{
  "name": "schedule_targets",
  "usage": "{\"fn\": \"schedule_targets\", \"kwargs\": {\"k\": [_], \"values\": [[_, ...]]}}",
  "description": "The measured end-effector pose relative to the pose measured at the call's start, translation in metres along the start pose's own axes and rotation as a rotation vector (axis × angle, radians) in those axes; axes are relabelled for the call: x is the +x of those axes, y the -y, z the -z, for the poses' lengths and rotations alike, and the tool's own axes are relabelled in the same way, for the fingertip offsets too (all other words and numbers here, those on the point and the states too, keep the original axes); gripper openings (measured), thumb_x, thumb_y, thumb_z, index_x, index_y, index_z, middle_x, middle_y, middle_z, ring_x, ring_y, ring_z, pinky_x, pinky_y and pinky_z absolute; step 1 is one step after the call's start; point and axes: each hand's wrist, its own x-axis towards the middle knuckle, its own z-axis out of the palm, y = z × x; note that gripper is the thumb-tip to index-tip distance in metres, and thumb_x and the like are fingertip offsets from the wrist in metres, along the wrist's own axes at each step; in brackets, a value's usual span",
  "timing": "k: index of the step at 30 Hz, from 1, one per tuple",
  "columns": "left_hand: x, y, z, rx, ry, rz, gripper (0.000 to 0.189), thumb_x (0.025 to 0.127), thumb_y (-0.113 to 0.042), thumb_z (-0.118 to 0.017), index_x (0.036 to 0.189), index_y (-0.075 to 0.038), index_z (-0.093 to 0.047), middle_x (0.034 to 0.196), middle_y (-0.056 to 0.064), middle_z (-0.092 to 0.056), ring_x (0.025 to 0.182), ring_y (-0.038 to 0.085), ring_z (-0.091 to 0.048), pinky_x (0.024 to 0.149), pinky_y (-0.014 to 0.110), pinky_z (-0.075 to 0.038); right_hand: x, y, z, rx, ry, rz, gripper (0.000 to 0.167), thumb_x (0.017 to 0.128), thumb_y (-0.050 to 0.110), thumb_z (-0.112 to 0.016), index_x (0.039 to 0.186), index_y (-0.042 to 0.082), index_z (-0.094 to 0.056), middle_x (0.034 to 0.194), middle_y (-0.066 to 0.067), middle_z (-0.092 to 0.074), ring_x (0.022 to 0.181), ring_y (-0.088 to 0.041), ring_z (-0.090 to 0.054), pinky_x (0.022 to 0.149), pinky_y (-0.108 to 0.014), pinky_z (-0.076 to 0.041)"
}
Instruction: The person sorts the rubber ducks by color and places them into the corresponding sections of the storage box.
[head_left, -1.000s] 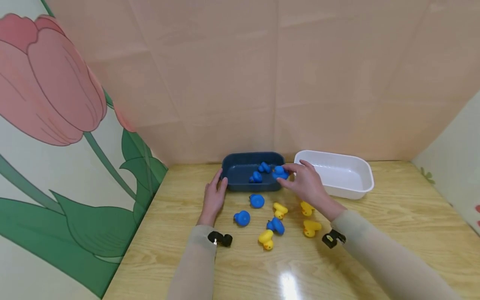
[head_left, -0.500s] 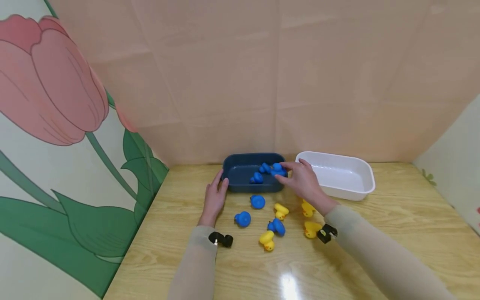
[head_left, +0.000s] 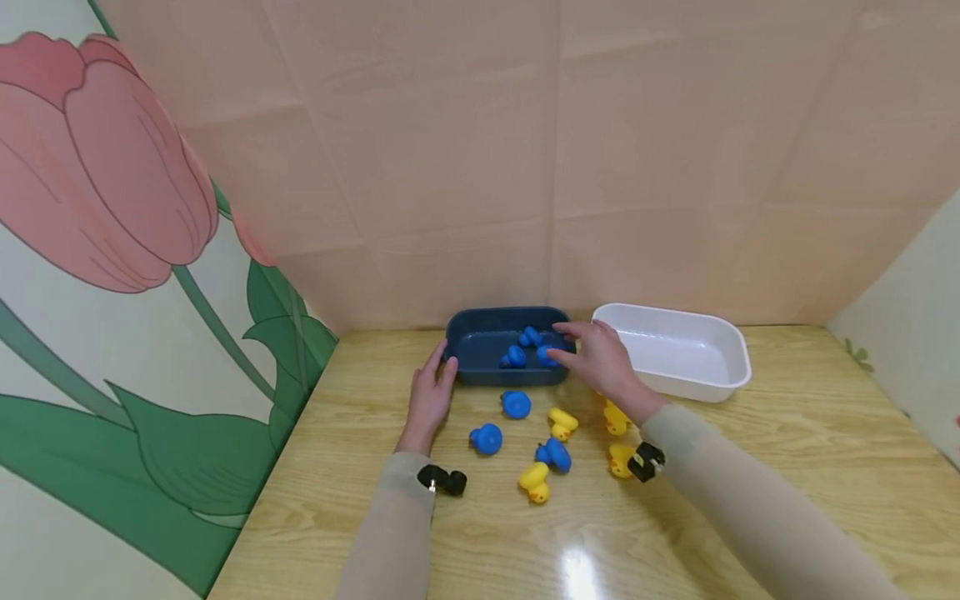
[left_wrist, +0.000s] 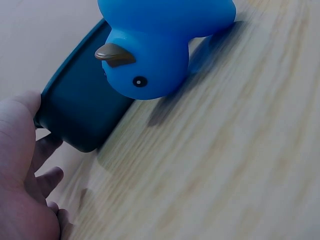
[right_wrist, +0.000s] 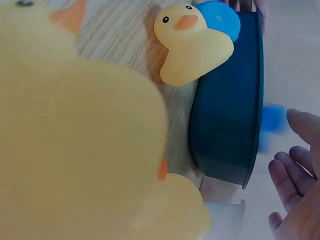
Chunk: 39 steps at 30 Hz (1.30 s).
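My left hand (head_left: 429,400) rests against the left end of a dark blue tray (head_left: 510,377), thumb at the front corner and fingers along the side. Over the tray's right end, my right hand (head_left: 603,358) has thumb and fingers spread apart. Just beneath it is a blue rubber duck (head_left: 546,356), partly covered by the thumb; in the right wrist view this blue duck (right_wrist: 272,118) is blurred and apart from the fingers. Two more blue ducks, one at the back (head_left: 529,337) and one nearer the front (head_left: 513,357), lie inside the tray.
Several ducks lie on the wooden table before the trays, among them a blue duck (head_left: 486,438) and a yellow duck (head_left: 535,482). Another yellow duck (head_left: 617,418) sits beside the right forearm. A white tray (head_left: 731,379) stands at right, against the backdrop.
My right hand carried a blue duck slightly left over the dark tray, then parted its fingers and let it go. The left hand has stayed at the tray's end.
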Motion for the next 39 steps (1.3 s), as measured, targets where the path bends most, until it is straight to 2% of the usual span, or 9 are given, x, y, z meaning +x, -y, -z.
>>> {"fn": "schedule_targets", "kwargs": {"k": [4,9,14,22,28,33,39], "values": [[-0.001,0.000,-0.001,-0.001,-0.001,-0.002,0.058,0.119,-0.043,-0.049,0.171,-0.017,-0.044,0.171,0.011,-0.047,0.159,0.036,-0.040,0.135,0.059,-0.009,-0.002,0.001,-0.001,0.043,0.010,-0.023,0.052,0.101,0.028,-0.086,0.144,0.003,-0.072,0.138,-0.019,-0.073,0.124,-0.042,-0.067,0.110,-0.061,-0.051],[-0.001,-0.001,-0.001,-0.001,-0.004,-0.006,0.058,0.119,-0.044,-0.049,0.171,-0.017,-0.045,0.171,0.010,-0.047,0.159,0.035,-0.040,0.135,0.060,-0.010,-0.005,0.006,-0.003,0.088,0.036,-0.034,0.047,0.102,0.029,-0.084,0.141,0.005,-0.074,0.140,-0.017,-0.071,0.125,-0.042,-0.067,0.107,-0.059,-0.055],[0.001,0.001,-0.001,0.003,-0.005,-0.005,0.058,0.119,-0.045,-0.049,0.171,-0.018,-0.045,0.171,0.010,-0.047,0.159,0.036,-0.041,0.135,0.060,-0.010,-0.009,0.013,-0.005,0.107,0.032,-0.013,0.042,0.101,0.026,-0.085,0.138,0.007,-0.076,0.138,-0.017,-0.071,0.118,-0.042,-0.069,0.100,-0.056,-0.059],[0.001,0.002,-0.001,0.010,-0.008,-0.017,0.058,0.119,-0.044,-0.049,0.170,-0.016,-0.045,0.171,0.011,-0.047,0.158,0.035,-0.042,0.135,0.060,-0.010,-0.018,0.024,-0.012,0.114,0.007,0.062,0.042,0.098,0.025,-0.088,0.135,0.008,-0.078,0.129,-0.013,-0.075,0.112,-0.035,-0.072,0.093,-0.053,-0.061],[0.001,0.003,-0.001,0.008,-0.008,-0.015,0.058,0.119,-0.043,-0.049,0.170,-0.015,-0.045,0.171,0.012,-0.047,0.159,0.036,-0.041,0.135,0.060,-0.010,-0.028,0.034,-0.019,0.118,0.030,0.099,0.040,0.098,0.025,-0.089,0.134,0.012,-0.079,0.125,-0.008,-0.076,0.108,-0.029,-0.071,0.086,-0.047,-0.060],[0.002,0.001,0.000,0.000,-0.004,-0.013,0.059,0.119,-0.044,-0.049,0.171,-0.016,-0.044,0.171,0.011,-0.046,0.159,0.036,-0.040,0.135,0.060,-0.010,-0.035,0.041,-0.023,0.133,0.071,0.092,0.042,0.099,0.028,-0.087,0.137,0.012,-0.077,0.128,-0.010,-0.076,0.109,-0.026,-0.070,0.088,-0.046,-0.060],[0.002,0.000,0.000,-0.003,-0.004,-0.013,0.058,0.119,-0.042,-0.050,0.171,-0.016,-0.045,0.171,0.011,-0.047,0.159,0.036,-0.041,0.135,0.060,-0.010,-0.042,0.044,-0.029,0.176,0.135,0.048,0.043,0.099,0.030,-0.087,0.138,0.013,-0.077,0.129,-0.004,-0.076,0.113,-0.023,-0.068,0.093,-0.044,-0.060]]}}
